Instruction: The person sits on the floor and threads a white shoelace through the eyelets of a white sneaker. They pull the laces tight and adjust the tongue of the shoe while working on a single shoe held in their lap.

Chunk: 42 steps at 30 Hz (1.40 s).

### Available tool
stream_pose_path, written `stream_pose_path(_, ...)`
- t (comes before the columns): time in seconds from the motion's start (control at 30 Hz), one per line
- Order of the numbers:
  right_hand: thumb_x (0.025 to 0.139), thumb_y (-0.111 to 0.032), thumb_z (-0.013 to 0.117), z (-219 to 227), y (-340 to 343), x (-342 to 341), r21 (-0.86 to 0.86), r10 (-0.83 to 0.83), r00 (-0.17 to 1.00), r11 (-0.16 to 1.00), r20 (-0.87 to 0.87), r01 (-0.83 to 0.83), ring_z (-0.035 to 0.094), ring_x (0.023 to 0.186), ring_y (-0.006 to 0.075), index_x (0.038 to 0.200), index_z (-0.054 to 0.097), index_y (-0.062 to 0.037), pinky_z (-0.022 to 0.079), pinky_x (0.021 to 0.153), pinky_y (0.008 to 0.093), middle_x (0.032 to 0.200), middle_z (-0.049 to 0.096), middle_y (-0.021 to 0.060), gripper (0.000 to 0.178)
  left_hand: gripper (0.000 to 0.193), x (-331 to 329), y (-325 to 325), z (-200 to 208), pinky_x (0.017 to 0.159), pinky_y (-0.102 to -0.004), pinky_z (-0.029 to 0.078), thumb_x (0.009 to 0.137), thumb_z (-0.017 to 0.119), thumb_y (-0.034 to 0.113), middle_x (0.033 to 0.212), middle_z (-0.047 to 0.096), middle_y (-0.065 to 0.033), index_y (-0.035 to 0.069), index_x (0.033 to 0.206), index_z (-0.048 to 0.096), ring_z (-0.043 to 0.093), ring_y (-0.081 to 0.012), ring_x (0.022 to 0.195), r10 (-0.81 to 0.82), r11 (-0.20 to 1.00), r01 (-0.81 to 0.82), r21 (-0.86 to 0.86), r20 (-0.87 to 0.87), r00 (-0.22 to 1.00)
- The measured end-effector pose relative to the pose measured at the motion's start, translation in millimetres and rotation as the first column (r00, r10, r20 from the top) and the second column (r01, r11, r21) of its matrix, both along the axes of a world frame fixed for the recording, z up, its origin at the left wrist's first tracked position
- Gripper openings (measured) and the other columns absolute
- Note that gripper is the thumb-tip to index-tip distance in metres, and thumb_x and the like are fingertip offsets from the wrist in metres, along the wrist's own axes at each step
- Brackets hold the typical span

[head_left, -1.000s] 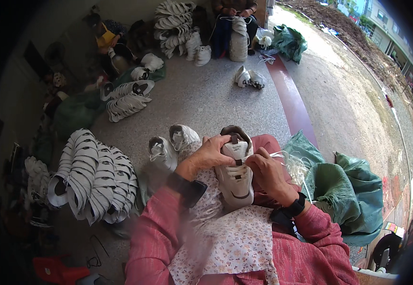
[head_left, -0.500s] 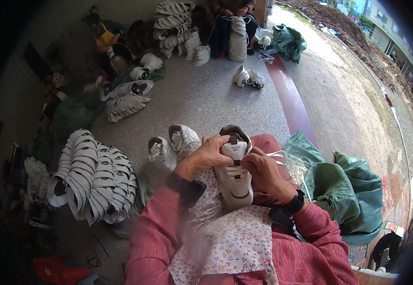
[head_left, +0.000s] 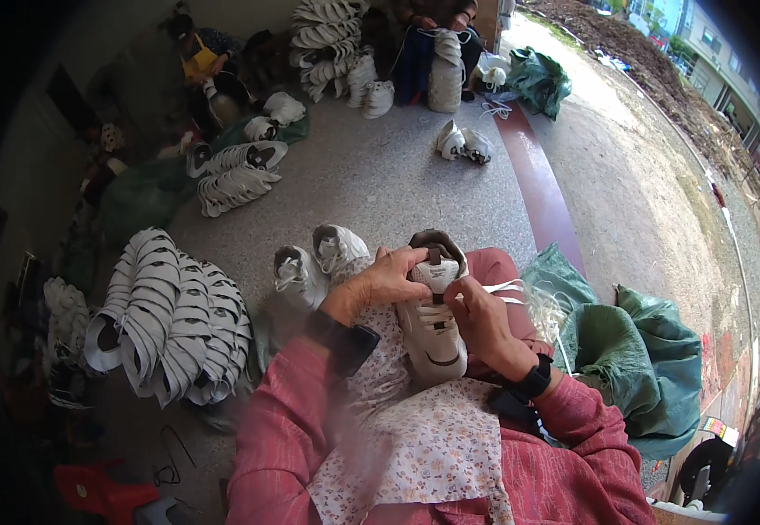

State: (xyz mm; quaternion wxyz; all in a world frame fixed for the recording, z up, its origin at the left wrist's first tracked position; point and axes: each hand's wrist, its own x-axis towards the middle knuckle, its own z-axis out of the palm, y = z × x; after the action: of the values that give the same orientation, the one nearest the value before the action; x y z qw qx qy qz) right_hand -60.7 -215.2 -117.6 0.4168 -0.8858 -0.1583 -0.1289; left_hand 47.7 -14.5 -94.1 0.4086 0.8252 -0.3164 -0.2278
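A pale sneaker upper (head_left: 432,341) with a dark brown collar lies in my lap, its toe toward me. My left hand (head_left: 388,278) grips it from the left, fingers over the collar and thumb by the tongue. At the right edge of the eyelets, my right hand (head_left: 485,324) is pinched closed; its fingertips partly hide what they grip. A white shoelace (head_left: 509,287) runs out to the right from behind that hand. White rows of lace cross the upper's front. Left of my knee stand two pale laced uppers (head_left: 338,249).
Nested stacks of uppers (head_left: 170,315) stand at left, more (head_left: 238,179) farther back. Loose white laces (head_left: 550,315) lie by a green sack (head_left: 633,350) at right. Two other people work at the back. A red plastic object (head_left: 104,494) is at lower left.
My right hand has shifted slightly right and down at the eyelets, showing more of the lace rows. My left hand keeps its grip. The whole view has shifted slightly.
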Motion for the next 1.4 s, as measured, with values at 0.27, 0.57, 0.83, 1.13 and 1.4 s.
stream_pose_path(0.27, 0.088, -0.001, 0.064, 8, -5, 3, -0.011, 0.003, 1.000, 1.000, 0.026, -0.003, 0.067, 0.077, 0.0311, 0.098, 0.060, -0.0070, 0.051, 0.064, 0.0377, 0.089, 0.065, 0.0105, 0.012, 0.050, -45, 4, -7, 0.102, -0.0408, 0.041, 0.072, 0.078, 0.012, 0.116, 0.060, -0.0084, 0.010, 0.119, 0.064, 0.055, -0.0258, 0.113, 0.365, 0.923, -0.248, -0.295, 0.463, 0.808)
stream_pose_path(0.57, 0.094, -0.010, 0.058, 3, -4, 6, -0.067, -0.013, 1.000, 0.998, 0.014, 0.014, 0.067, 0.079, 0.0345, 0.103, 0.059, -0.0103, 0.052, 0.064, 0.0437, 0.093, 0.064, 0.0101, 0.009, 0.013, -72, -11, 4, 0.085, -0.0406, 0.038, 0.072, 0.078, 0.016, 0.092, 0.057, -0.0013, 0.015, 0.081, 0.069, 0.054, -0.0237, 0.095, 0.198, 0.962, -0.272, -0.041, 0.787, 0.584)
stream_pose_path(0.83, 0.090, -0.004, 0.063, 21, -21, 10, 0.120, -0.079, 0.993, 0.990, 0.085, 0.069, 0.065, 0.072, 0.0260, 0.098, 0.064, -0.0082, 0.050, 0.059, 0.0365, 0.090, 0.065, 0.0087, 0.009, 0.008, -71, 11, 27, 0.083, -0.0413, 0.039, 0.079, 0.071, 0.012, 0.091, 0.054, -0.0050, 0.011, 0.078, 0.063, 0.053, -0.0252, 0.090, 0.136, 0.950, -0.311, 0.008, 0.888, 0.439)
stream_pose_path(1.13, 0.093, -0.007, 0.065, 21, -98, 13, 0.238, -0.295, 0.911, 0.900, -0.287, 0.366, 0.055, 0.051, 0.0073, 0.096, 0.066, -0.0014, 0.044, 0.047, 0.0247, 0.070, 0.062, 0.0029, 0.006, 0.010, -84, 285, 38, 0.079, -0.0450, 0.046, 0.080, 0.068, 0.002, 0.094, 0.056, -0.0118, 0.004, 0.085, 0.060, 0.057, -0.0342, 0.092, 0.316, 0.323, -0.933, -0.159, 0.947, -0.052)
stream_pose_path(1.4, 0.096, -0.026, 0.064, 20, -72, -4, 0.151, 0.105, 0.707, 0.989, -0.699, 0.002, 0.060, 0.054, 0.0101, 0.092, 0.068, 0.0007, 0.047, 0.044, 0.0249, 0.075, 0.066, 0.0032, 0.027, 0.035, -99, 218, -34, 0.091, -0.0408, 0.047, 0.079, 0.075, 0.010, 0.109, 0.061, -0.0134, 0.004, 0.112, 0.064, 0.059, -0.0326, 0.105, 0.607, 0.617, -0.787, 0.008, 0.632, 0.482)
